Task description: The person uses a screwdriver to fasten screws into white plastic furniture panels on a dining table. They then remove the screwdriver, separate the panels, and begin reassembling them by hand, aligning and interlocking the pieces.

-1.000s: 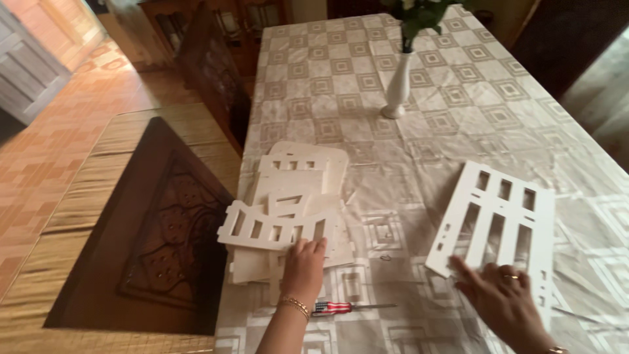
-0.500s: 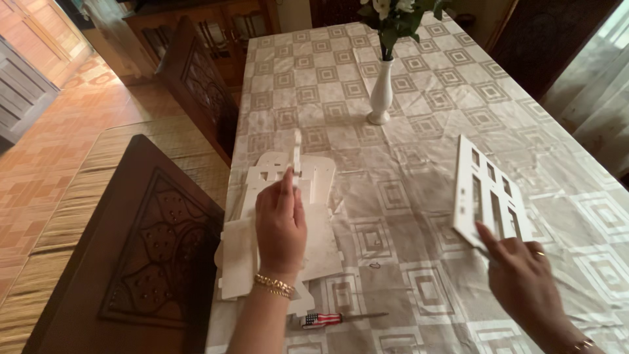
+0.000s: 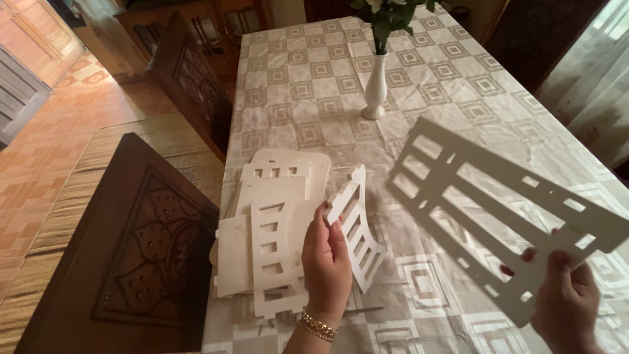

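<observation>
Since a moment ago both pieces have come up off the flat white stack (image 3: 275, 229) — the left hand (image 3: 327, 262) grips a small slatted piece (image 3: 357, 226) just right of it, the right hand (image 3: 567, 298) holds the long slotted panel (image 3: 498, 203) farther right, apart — both pieces now lifted, not joined

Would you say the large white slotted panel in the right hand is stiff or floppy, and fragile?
The large slotted panel probably is stiff and light: the right hand holds it by one corner without sag. Its thin bars likely snap easily.
</observation>
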